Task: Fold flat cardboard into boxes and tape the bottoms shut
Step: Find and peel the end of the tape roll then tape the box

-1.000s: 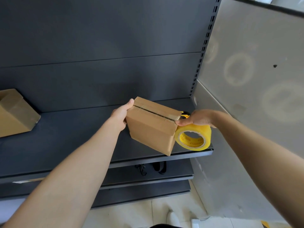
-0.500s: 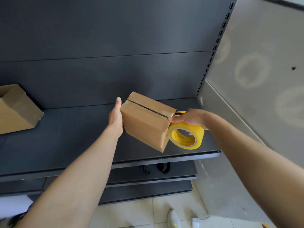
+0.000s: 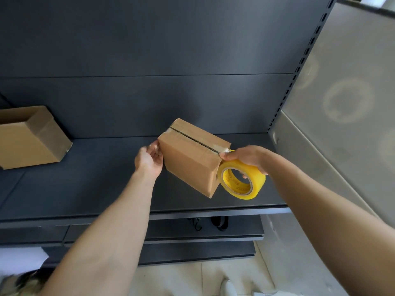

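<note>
Head view, only one. Small cardboard box [image 3: 190, 159] held tilted in the air above the dark shelf [image 3: 85, 189], bottom flaps turned up, seam running far-left to near-right. Clear tape looks laid along the seam, glossy at both ends; hard to tell if it is pressed flat.

Left hand [image 3: 149, 160] at the box's left end, fingers loosely curled and spread, fingertips touching or just beside the corner where the tape folds over; not clamped on anything.

Right hand [image 3: 245, 159] wrapped around the yellow tape roll [image 3: 241, 180], thumb pinching the strip at the box's near-right top edge. Roll touches the box's right face.

Step in hand, by my judgement: finishing the strip and breaking it off. To do it well: left hand should press the far-left tape tail down firmly and brace the box, right thumb pin the tape over the edge, keep it taut, then tear clean.

Second box [image 3: 32, 137] lies on its side at the shelf's far left, well apart.
</note>
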A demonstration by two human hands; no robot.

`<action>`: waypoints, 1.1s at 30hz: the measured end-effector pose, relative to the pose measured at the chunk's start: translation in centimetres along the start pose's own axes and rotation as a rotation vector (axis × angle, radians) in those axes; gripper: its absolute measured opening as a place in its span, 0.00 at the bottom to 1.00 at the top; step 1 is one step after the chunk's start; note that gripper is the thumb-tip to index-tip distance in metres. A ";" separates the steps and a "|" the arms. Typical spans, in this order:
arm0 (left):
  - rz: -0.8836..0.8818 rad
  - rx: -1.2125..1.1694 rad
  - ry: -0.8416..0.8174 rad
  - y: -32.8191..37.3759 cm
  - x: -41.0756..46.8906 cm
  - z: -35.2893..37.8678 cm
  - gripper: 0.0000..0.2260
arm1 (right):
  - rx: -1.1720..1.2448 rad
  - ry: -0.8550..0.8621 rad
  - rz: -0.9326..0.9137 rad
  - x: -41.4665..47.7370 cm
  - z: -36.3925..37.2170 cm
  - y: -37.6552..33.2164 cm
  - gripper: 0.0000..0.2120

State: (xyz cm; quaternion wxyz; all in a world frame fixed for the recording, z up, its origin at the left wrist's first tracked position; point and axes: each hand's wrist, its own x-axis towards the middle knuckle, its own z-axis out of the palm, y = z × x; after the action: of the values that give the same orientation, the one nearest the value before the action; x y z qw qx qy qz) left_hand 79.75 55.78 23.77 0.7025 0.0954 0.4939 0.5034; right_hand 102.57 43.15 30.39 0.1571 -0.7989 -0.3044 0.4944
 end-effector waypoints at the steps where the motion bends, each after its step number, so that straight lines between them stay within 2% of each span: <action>1: 0.004 0.040 0.013 0.0 0.0 0.1 0.10 | 0.010 0.005 0.004 0.0 0.1 -0.1 0.24; 2: 0.011 0.095 0.024 -0.1 -0.1 0.2 0.07 | 0.020 0.014 0.004 0.0 0.3 -0.2 0.24; 5: 0.053 0.234 0.098 -1.0 0.4 0.3 0.13 | 0.034 0.033 -0.002 -0.1 0.8 -0.6 0.23; 8: 0.056 0.299 0.162 -1.3 1.0 0.2 0.12 | 0.040 0.037 0.001 -0.3 1.0 -0.9 0.21; 12: -0.038 0.351 0.103 -0.8 1.3 -0.2 0.06 | 0.041 0.053 0.005 -0.6 1.1 -1.1 0.21; 16: -0.119 0.306 0.101 -0.1 1.7 -0.9 0.03 | 0.035 0.076 -0.011 -0.7 1.3 -1.2 0.21; 18: -0.146 0.290 0.125 0.0 1.7 -1.1 0.05 | 0.027 0.087 -0.016 -0.7 1.4 -1.4 0.21; 23: -0.229 -0.023 0.142 -0.4 1.9 -2.2 0.02 | 0.028 0.109 -0.011 -0.5 1.5 -1.7 0.22; 25: -0.234 -0.031 0.152 -0.5 2.2 -3.0 0.05 | 0.025 0.103 -0.009 -0.5 1.5 -1.7 0.21; 27: -0.214 0.092 0.142 -1.0 2.5 -3.7 0.08 | 0.031 0.098 -0.004 -0.6 1.5 -1.8 0.20; 31: -0.081 0.584 0.113 -3.3 2.9 -4.3 0.13 | 0.047 0.093 0.006 -0.5 1.9 -2.1 0.22; 33: -0.015 0.743 0.149 -3.7 2.8 -4.4 0.16 | 0.073 0.085 0.005 -0.4 2.4 -2.5 0.22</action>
State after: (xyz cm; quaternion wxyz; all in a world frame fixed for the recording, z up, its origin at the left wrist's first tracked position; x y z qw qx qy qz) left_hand 78.58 54.69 17.65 0.5860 0.3031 0.6931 0.2904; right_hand 99.47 44.66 30.96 0.1976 -0.8137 -0.2772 0.4712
